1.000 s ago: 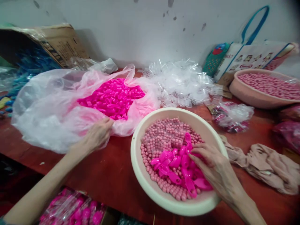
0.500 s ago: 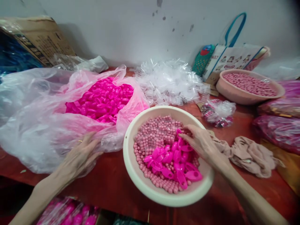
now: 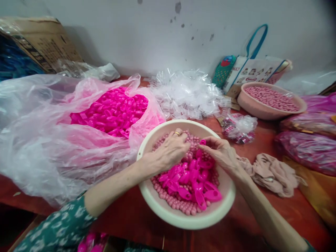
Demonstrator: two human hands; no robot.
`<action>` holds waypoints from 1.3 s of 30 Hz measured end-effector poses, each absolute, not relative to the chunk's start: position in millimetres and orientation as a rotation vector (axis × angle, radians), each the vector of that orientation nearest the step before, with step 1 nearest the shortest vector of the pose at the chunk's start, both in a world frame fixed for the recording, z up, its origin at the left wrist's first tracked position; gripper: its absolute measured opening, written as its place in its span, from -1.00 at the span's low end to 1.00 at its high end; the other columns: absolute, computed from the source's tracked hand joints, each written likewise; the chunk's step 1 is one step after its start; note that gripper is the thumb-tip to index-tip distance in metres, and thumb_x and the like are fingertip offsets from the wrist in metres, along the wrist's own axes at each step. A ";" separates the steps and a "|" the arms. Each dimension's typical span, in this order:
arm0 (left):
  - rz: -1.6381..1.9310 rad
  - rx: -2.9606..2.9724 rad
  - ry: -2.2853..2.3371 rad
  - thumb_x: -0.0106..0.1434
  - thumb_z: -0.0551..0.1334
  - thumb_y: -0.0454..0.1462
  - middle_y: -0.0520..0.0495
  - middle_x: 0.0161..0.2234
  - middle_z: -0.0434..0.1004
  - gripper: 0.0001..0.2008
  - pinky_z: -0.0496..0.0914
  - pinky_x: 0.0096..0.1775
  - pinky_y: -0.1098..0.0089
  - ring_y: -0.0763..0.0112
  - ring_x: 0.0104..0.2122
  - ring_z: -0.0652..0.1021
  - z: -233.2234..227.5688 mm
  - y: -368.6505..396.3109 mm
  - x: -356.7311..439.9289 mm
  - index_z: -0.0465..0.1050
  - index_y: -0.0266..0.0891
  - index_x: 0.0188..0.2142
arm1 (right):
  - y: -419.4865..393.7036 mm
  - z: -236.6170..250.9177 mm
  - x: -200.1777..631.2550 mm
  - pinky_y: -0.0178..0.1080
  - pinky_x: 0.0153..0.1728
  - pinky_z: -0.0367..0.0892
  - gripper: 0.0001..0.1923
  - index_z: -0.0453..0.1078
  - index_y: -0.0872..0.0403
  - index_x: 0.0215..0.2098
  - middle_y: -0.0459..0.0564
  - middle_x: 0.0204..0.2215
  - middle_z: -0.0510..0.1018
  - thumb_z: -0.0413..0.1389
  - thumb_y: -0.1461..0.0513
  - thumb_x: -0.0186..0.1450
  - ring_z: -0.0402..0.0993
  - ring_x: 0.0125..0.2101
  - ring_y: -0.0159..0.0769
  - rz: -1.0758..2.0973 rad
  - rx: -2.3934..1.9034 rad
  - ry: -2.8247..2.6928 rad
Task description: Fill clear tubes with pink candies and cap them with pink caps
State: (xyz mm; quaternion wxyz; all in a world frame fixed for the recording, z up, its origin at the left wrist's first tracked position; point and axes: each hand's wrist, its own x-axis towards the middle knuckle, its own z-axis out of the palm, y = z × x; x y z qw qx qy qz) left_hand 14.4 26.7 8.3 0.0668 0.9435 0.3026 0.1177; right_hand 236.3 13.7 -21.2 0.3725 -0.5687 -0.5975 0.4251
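A: Head view, item one: right hand (image 3: 223,154) pinching a small pink cap (image 3: 202,142) at the fingertips, above the cream basin (image 3: 183,220).
B: Item two: left hand (image 3: 170,150), fingers curled down onto the pale pink beads (image 3: 181,206); whether it grips any, cannot tell.
A: Step, by my reading: pairing bead with cap. Next calls for fine alignment.

The red counter (image 3: 126,210) carries a cream bowl (image 3: 183,218) under the hands, a big plastic bag (image 3: 39,140) to their left, a beige cloth (image 3: 270,173) to their right.
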 end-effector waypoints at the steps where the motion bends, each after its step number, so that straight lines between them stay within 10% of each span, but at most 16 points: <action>1: 0.366 2.873 0.851 0.30 -0.01 -0.44 -0.28 0.06 0.33 -0.72 0.23 0.11 0.02 0.12 0.12 0.31 3.0 26.6 15.1 0.35 -0.30 -0.06 | 13.6 -19.8 236.3 -0.33 -0.50 0.24 -0.69 0.40 0.13 -0.31 -0.07 -0.47 0.50 0.16 0.04 0.16 0.36 -0.51 -0.38 1.118 -1.441 -1.479; 7: 0.482 2.809 0.689 0.29 -0.02 -0.47 -0.28 0.21 0.15 -0.60 0.03 0.21 -0.02 0.15 0.26 0.11 -8.5 23.1 9.7 0.20 -0.22 0.10 | 12.3 -15.1 235.1 -0.39 -0.60 0.12 -0.68 0.33 0.11 -0.38 -0.18 -0.60 0.38 0.23 0.05 0.10 0.23 -0.62 -0.48 1.275 -1.341 -1.244; 14: 0.591 2.296 0.928 0.13 0.22 -0.33 -0.06 -0.36 0.46 -0.94 0.36 -0.18 0.25 0.29 -0.30 0.47 11.9 30.8 32.7 0.36 -0.27 -0.36 | 13.2 -16.4 238.4 -0.39 -0.56 0.24 -0.66 0.30 0.07 -0.36 -0.15 -0.54 0.48 0.27 0.06 0.05 0.37 -0.58 -0.44 1.351 -1.244 -1.045; 22: 0.802 1.353 0.855 0.16 0.24 -0.28 0.06 -0.42 0.38 -0.83 0.33 -0.34 0.44 0.48 -0.41 0.45 8.2 6.1 32.6 0.22 -0.23 -0.33 | -9.1 -7.5 221.3 -0.31 -0.34 0.39 -0.68 0.41 0.05 -0.32 -0.12 -0.41 0.55 0.34 0.15 -0.01 0.48 -0.43 -0.37 1.433 -1.168 -1.052; 39: 0.897 1.023 0.854 0.04 0.28 -0.46 0.02 -0.40 0.45 -0.82 0.35 -0.27 0.45 0.48 -0.36 0.48 4.4 -33.0 11.0 0.37 -0.32 -0.33 | -44.0 18.6 188.9 -0.36 -0.47 0.28 -0.74 0.44 0.01 -0.09 -0.08 -0.48 0.35 0.01 0.34 0.32 0.34 -0.47 -0.39 0.544 -1.078 -1.981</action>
